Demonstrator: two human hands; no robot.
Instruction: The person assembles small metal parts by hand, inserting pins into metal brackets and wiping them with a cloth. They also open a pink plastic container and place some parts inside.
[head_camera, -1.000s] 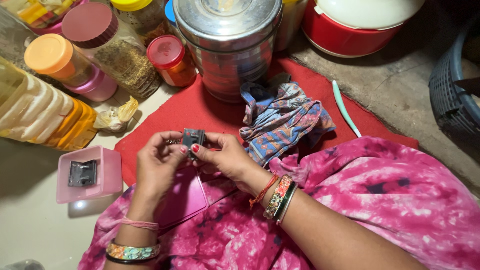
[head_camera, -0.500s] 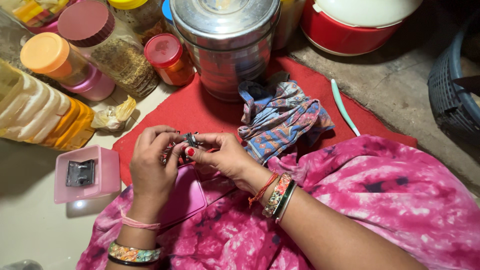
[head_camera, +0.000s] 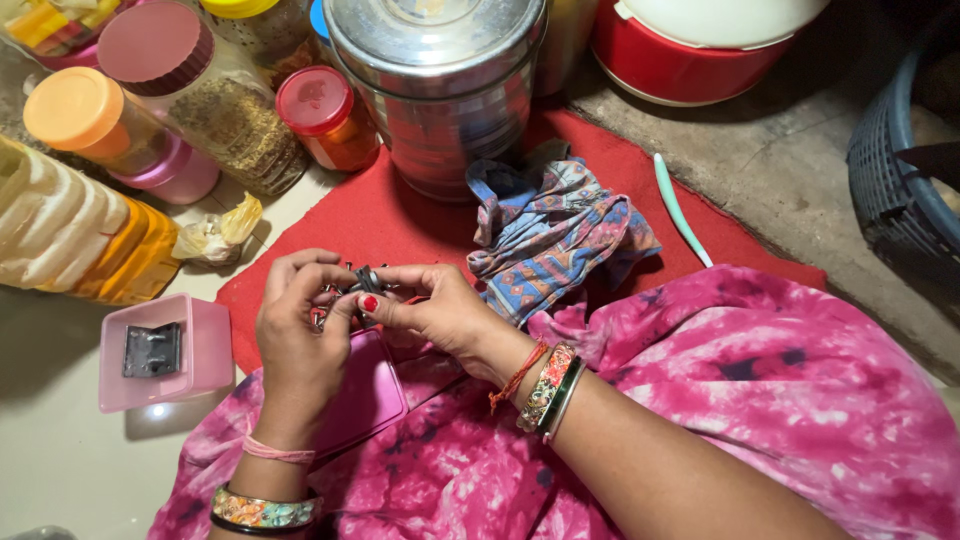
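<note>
Head view: I read both hands pinched shut on one small dark metal part (head_camera: 365, 283) — right hand (head_camera: 430, 310) by thumb and forefinger, left hand (head_camera: 300, 330) cupping its other end — above the pink lid (head_camera: 365, 395) on the lap. Step in hand, I judge: fitting or turning the part. Next move calls for steady fingertip pressure.

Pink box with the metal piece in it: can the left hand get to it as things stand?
Probably yes. The pink box sits open-topped on the floor just beside the left hand, nothing between them, though that hand and the right hand are pinching a small metal part.
</note>
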